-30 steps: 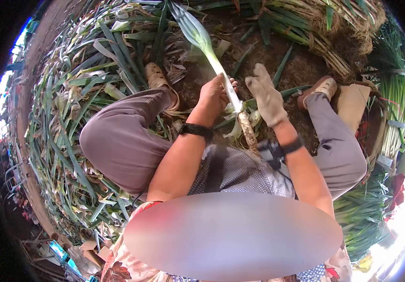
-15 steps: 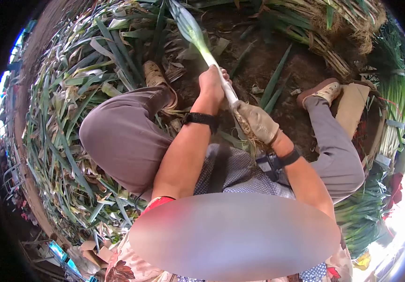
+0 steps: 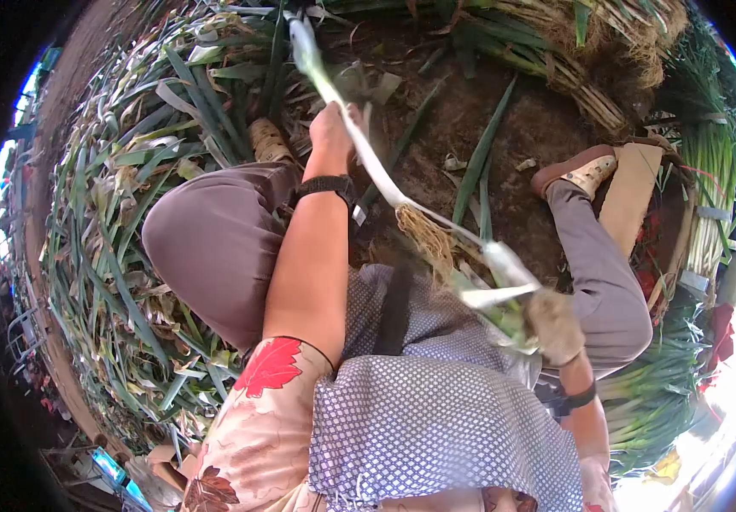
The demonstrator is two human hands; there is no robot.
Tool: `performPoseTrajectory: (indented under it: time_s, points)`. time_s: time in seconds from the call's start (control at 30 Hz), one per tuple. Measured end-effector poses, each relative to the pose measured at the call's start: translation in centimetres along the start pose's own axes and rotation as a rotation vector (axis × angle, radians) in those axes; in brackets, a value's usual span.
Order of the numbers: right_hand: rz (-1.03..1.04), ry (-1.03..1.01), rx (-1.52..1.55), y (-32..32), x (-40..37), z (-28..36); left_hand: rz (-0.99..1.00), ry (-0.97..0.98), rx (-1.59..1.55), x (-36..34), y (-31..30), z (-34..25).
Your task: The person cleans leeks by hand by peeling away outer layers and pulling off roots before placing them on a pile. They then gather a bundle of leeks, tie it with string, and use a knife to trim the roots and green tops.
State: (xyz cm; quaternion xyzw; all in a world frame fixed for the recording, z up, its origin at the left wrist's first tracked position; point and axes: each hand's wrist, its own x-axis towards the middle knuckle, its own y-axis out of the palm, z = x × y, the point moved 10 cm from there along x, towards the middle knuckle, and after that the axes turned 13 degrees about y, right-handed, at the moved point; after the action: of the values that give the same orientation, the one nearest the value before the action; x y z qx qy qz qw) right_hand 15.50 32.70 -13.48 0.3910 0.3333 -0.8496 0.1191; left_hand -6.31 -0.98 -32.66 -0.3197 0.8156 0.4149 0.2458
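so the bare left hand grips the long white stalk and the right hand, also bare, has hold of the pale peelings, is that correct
One slip: the right hand is not bare; it wears a light-coloured glove, as the head view shows. The rest holds: the bare left hand grips the long white stalk, and the right has the pale peelings.

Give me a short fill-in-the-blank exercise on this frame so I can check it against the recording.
1. The person's bare ____ hand grips the long white stalk.
2. The other hand wears a light-coloured ____.
3. At its end nearer the patterned apron, the stalk bears shaggy brown ____.
4. The tan left sleeve carries a bright red ____ print.

Missing words: left; glove; roots; leaf.
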Motion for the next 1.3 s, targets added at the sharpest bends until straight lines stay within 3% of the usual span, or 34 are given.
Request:
performPoseTrajectory:
  time_s: [0.03, 0.1, 0.13, 0.17, 0.23, 0.33, 0.37, 0.4, 0.43, 0.47, 0.57, 0.7, 1.3]
  points:
    - [-0.138, 0.113, 0.121, -2.3, 0.3, -1.9, 0.236, -0.016, 0.096, -1.9, 2.2, 0.3]
    - [-0.227, 0.303, -0.373, -5.0, 3.5, -3.5, 0.302, 0.048, 0.061, -5.4, 4.8, 0.9]
    - [-0.415, 0.196, -0.551, -6.2, 4.2, -1.2, 0.204, 0.008, -0.027, -7.0, 5.1, 1.2]
    - [-0.599, 0.082, -0.732, -6.6, 4.3, 1.4, 0.228, 0.035, -0.047, -8.4, 5.6, 0.9]
    - [-0.756, -0.155, -0.567, -6.9, 4.5, 6.0, 0.234, 0.024, -0.075, -7.9, 5.1, 1.6]
    - [-0.372, -0.238, -0.048, -2.7, 6.7, 10.0, 0.277, -0.048, -0.2, -8.3, 5.0, 2.3]
    - [-0.148, -0.238, 0.133, 0.0, 6.8, 11.5, 0.208, -0.083, -0.227, -8.4, 4.3, 2.8]
    - [-0.093, -0.317, 0.181, 2.4, 7.8, 12.1, 0.223, -0.083, -0.254, -8.5, 3.9, 3.0]
    - [-0.089, -0.199, -0.077, 5.6, 8.4, 13.9, 0.237, -0.077, -0.289, -8.3, 3.4, 2.8]
    - [0.096, -0.178, 0.17, 8.2, 9.0, 13.5, 0.246, -0.074, -0.266, -8.2, 3.1, 2.9]
    - [0.292, -0.032, 0.415, 10.4, 8.7, 13.1, 0.276, -0.112, -0.271, -7.9, 2.5, 2.8]
    - [0.744, 0.107, 1.116, 11.4, 7.9, 13.3, 0.274, -0.154, -0.191, -7.4, 2.1, 2.8]
    - [0.71, 0.064, 1.169, 11.6, 8.3, 12.2, 0.122, -0.188, 0.158, -7.7, 0.5, 3.2]
